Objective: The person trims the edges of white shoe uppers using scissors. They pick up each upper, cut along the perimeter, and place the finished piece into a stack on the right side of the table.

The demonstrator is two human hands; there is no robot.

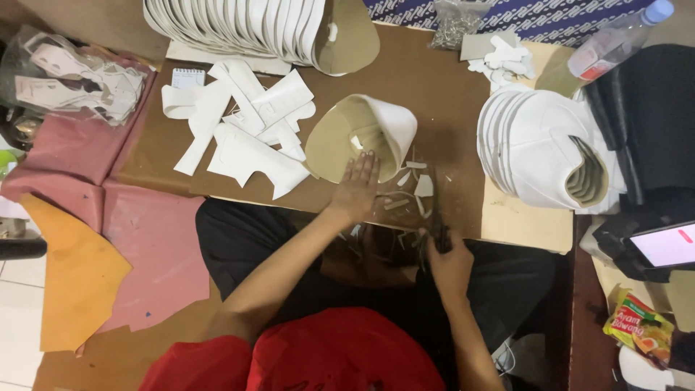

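Head view: my left hand (356,190) lies flat, fingers spread, palm down on the brown desk (434,94) near its front edge, fingertips touching the curled white-and-tan cut piece (365,134). My right hand (449,264) is closed on dark scissors (436,217) at the front edge, blades among white scraps (413,185). Stacked white pieces (539,148) sit at the right edge.

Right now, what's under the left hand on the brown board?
The left hand lies flat on the brown board, with white offcuts beside its fingers. Whatever sits directly beneath the palm is covered.
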